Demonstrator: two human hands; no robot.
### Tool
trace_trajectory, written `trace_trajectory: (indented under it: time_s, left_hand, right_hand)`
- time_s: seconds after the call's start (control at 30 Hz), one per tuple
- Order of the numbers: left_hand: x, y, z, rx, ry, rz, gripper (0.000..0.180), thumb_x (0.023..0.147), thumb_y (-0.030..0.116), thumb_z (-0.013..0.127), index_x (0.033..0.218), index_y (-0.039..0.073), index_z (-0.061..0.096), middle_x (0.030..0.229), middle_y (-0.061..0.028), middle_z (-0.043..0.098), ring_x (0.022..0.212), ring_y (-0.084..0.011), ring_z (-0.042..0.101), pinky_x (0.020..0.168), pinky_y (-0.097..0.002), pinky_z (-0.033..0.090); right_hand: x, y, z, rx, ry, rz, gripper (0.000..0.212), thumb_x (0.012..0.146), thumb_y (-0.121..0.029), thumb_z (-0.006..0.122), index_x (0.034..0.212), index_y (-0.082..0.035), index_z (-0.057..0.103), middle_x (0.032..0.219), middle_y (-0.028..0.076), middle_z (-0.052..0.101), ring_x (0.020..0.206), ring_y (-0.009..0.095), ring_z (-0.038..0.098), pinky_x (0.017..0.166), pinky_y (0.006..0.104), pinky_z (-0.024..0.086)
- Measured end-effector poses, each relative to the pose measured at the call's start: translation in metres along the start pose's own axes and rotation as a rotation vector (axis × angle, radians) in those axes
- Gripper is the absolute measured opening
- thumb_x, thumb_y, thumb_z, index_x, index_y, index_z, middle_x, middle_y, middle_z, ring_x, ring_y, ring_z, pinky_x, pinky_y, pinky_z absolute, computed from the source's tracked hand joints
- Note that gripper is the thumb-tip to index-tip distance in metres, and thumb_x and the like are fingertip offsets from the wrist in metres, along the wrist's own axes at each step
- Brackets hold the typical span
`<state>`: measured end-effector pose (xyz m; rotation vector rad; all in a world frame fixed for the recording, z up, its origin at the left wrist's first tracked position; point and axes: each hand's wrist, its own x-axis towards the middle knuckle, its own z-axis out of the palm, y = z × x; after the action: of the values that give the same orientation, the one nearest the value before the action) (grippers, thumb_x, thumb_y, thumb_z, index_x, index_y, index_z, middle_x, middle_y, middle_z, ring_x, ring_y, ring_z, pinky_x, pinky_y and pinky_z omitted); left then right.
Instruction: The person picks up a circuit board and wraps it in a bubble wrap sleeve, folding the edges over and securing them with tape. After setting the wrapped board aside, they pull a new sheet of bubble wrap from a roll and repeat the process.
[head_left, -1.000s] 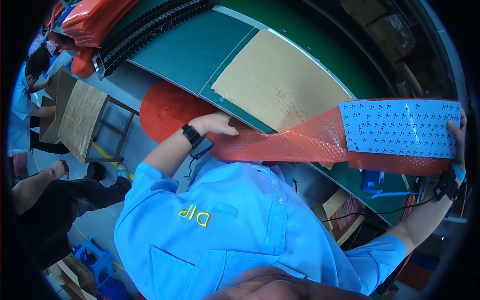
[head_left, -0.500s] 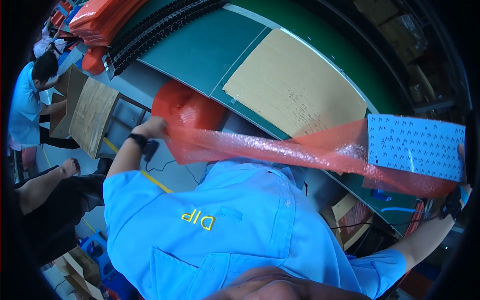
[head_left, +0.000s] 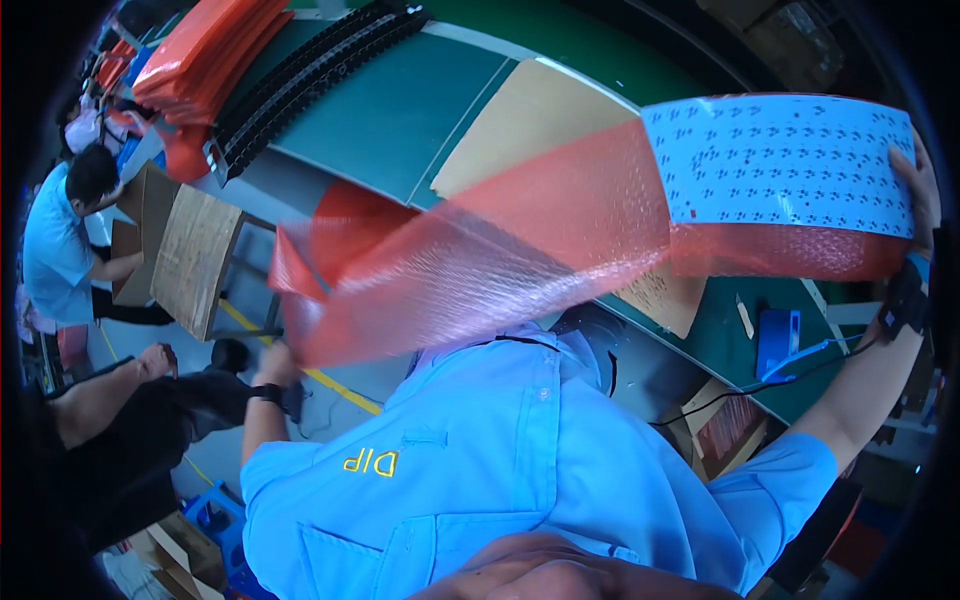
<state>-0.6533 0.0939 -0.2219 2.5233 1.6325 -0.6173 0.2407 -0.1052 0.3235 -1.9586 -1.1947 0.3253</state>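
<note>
A long strip of red translucent bubble wrap (head_left: 480,260) stretches in front of me, twisted and partly blurred. My left hand (head_left: 275,365), smeared a little by motion, is closed on its left end. At the far right my right hand (head_left: 918,190) grips the outer edge of a white panel (head_left: 780,165), printed with rows of small dark marks and slightly bowed. The wrap's right part lies under and behind this panel. The right palm is partly hidden at the picture's rim. Below the wrap's left part hangs more red sheet (head_left: 355,230), beside the table edge.
A brown cardboard sheet (head_left: 490,130) lies on the green table (head_left: 390,110). Black slotted racks (head_left: 310,90) and stacked red bubble-wrap pieces (head_left: 205,60) stand far left. A blue holder (head_left: 778,340) sits near right. A co-worker (head_left: 65,235) and another person's arm (head_left: 110,395) are at left.
My left hand has come down and nearer with the wrap's end. My right hand has lifted the panel farther up and away; the wrap has spread wider, and the blue holder shows more.
</note>
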Motion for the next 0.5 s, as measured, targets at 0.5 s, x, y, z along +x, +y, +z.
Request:
trace_trajectory:
  time_s: [0.5]
  left_hand:
    - [0.095, 0.382, -0.358, -1.01, 0.579, 1.197, 0.046, 0.083, 0.019, 0.078, 0.122, 0.001, 0.062, 0.11, -0.0167, 0.068, 0.099, -0.0278, 0.066, 0.088, -0.0325, 0.049]
  right_hand:
    - [-0.068, -0.056, -0.024, -0.127, 0.058, -0.049, 0.075, 0.079, -0.025, 0.081, 0.14, 0.002, 0.047, 0.114, 0.015, 0.068, 0.099, 0.02, 0.071, 0.089, 0.0338, 0.058]
